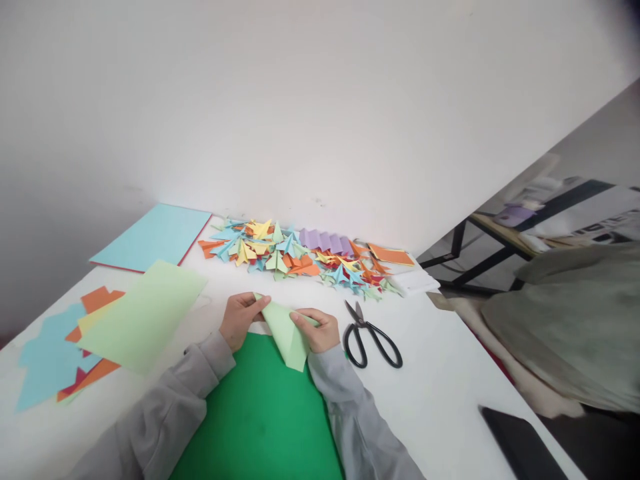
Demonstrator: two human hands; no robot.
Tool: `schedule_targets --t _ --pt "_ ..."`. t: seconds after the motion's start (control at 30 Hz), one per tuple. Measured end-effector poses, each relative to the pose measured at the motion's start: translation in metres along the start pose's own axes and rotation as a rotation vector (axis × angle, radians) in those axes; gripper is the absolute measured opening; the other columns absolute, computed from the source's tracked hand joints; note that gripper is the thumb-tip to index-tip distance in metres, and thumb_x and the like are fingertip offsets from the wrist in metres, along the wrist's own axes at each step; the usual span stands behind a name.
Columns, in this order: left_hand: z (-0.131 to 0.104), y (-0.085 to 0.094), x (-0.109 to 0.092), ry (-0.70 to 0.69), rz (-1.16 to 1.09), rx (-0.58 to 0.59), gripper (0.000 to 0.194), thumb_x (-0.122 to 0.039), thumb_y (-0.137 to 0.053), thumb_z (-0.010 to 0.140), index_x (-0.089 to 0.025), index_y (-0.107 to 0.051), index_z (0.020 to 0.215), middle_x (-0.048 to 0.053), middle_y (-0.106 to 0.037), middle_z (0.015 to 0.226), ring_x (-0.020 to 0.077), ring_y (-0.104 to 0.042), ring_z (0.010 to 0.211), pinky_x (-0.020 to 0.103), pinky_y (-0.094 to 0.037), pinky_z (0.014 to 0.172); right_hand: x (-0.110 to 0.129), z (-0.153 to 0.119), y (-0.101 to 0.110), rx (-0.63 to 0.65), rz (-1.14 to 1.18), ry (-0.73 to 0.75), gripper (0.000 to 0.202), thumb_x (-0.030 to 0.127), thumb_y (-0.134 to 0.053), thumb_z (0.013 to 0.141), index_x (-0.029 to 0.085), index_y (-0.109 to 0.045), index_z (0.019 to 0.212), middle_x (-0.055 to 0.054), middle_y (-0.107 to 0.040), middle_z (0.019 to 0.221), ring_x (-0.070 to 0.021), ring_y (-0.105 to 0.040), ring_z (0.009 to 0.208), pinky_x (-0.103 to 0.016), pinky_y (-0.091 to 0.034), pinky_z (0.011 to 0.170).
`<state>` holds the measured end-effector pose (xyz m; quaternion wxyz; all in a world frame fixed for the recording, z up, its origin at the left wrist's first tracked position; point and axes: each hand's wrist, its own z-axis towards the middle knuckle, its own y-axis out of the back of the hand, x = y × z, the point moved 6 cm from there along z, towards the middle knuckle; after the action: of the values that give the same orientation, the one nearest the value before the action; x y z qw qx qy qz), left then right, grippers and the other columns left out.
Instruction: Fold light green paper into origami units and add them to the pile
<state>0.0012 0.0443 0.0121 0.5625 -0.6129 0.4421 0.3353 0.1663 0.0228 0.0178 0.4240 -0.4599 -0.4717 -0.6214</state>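
A small light green sheet of paper (286,333) is raised between my two hands, above the far end of a green mat (265,407). It is partly folded, with one corner pointing down toward me. My left hand (243,317) pinches its upper left edge between thumb and fingers. On the right side, my right hand (319,329) grips the paper with the thumb on top, and the other fingers are mostly hidden behind it. Black-handled scissors (370,339) lie just right of my right hand, blades slightly apart and pointing away.
Along the wall spreads a heap of small folded paper planes (280,253), with a pleated purple paper (326,242) among them. Light blue sheets (155,235), a larger light green sheet (145,317) and coloured offcuts (53,353) lie left. A black phone-like object (523,443) rests near the right edge.
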Motion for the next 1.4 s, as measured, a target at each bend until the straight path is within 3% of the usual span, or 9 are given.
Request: schedule_targets --t 0.53,0.93,1.4 --pt "0.004 0.007 0.002 -0.033 0.031 -0.043 0.028 -0.029 -0.071 0.052 -0.012 -0.050 0.046 -0.002 -0.054 0.046 0.0111 -0.054 0.047 0.030 -0.052 0.052 -0.006 0.001 -0.003 0.062 0.015 -0.034 0.021 0.034 -0.066 0.059 0.015 -0.069 0.067 -0.006 -0.068 0.065 -0.0195 -0.061 0.060 -0.028 -0.048 0.055" --pt "0.002 0.002 -0.005 -0.030 -0.048 0.024 0.023 -0.030 -0.065 0.061 -0.008 -0.060 0.061 0.003 -0.060 0.059 0.0135 -0.057 0.057 0.029 -0.051 0.055 -0.010 0.003 0.001 0.032 0.038 -0.080 0.024 0.035 -0.067 0.057 0.013 -0.069 0.067 -0.007 -0.068 0.064 -0.0186 -0.060 0.058 -0.027 -0.047 0.053" --pt "0.004 0.006 -0.004 -0.031 -0.056 -0.004 0.020 -0.028 -0.066 0.061 -0.009 -0.060 0.059 0.002 -0.059 0.057 0.0133 -0.056 0.055 0.030 -0.051 0.054 -0.011 0.000 -0.001 -0.025 0.107 -0.088 0.023 0.035 -0.069 0.053 0.014 -0.069 0.063 -0.006 -0.067 0.060 -0.0171 -0.059 0.054 -0.026 -0.044 0.050"
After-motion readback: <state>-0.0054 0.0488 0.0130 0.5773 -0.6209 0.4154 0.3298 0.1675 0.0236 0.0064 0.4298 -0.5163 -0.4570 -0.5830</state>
